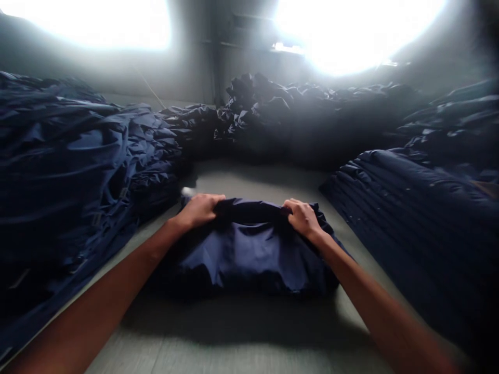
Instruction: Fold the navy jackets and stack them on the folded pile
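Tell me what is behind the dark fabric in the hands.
Beyond the dark fabric, held by the left hand and right hand, the pale surface runs back to a heap of crumpled dark cloth. Whatever sits right behind the fabric is hidden.

"What colour is the cloth bundle at the centre?"
"Dark navy, with a paler violet-blue sheen."
"And the left-hand stack?"
"Navy, streaked lighter blue. The right-hand stack is deep navy with small pale specks."
"The surface along the bottom?"
"Dull grey-green."
"Top corners?"
"Glaring white light at left."
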